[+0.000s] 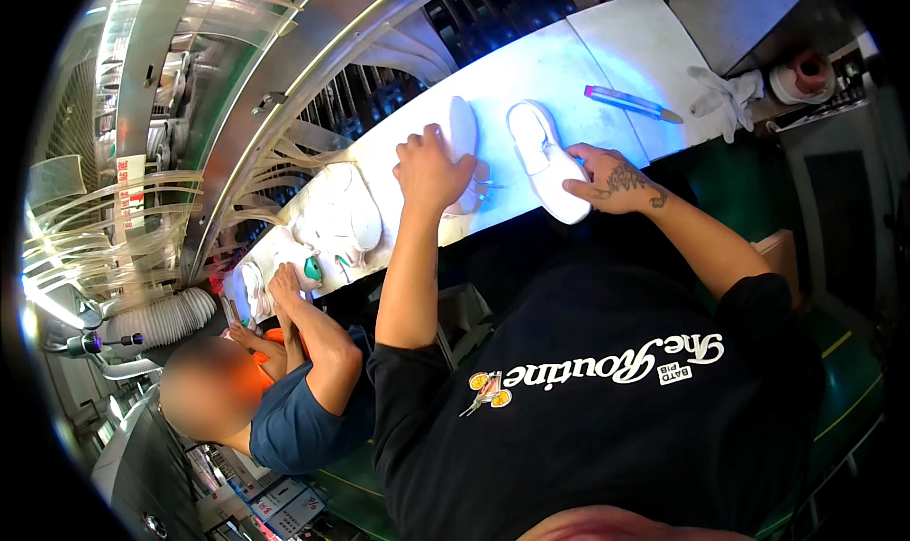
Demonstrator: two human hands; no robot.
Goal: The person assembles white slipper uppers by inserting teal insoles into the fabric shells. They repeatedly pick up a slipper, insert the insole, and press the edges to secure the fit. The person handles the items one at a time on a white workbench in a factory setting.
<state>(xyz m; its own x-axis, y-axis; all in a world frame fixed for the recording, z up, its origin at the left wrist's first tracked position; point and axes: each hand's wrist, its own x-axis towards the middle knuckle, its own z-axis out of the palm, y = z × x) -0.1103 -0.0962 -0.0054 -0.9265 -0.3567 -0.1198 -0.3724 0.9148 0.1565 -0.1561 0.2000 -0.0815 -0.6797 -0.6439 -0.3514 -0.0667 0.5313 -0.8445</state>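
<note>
A white slip-on-shaped shoe (pixel 550 176) lies on the pale bench, its opening toward the far side. My right hand (pixel 614 179) grips the near right end of this shoe between thumb and fingers. To its left is a long white shoe sole (pixel 462 129). My left hand (pixel 431 170) is closed over the sole's middle, fingers curled on the left and thumb on the right. The palm hides part of it. A bluish light falls on both pieces.
A brush-like tool (pixel 633 103) and a white glove (pixel 722 100) lie at the bench's right end, near a round pot (pixel 804 75). More white shoe pieces (pixel 346 209) lie to the left, where a co-worker (pixel 308 389) handles a shoe. Metal rollers (pixel 502 10) run behind the bench (pixel 626 44).
</note>
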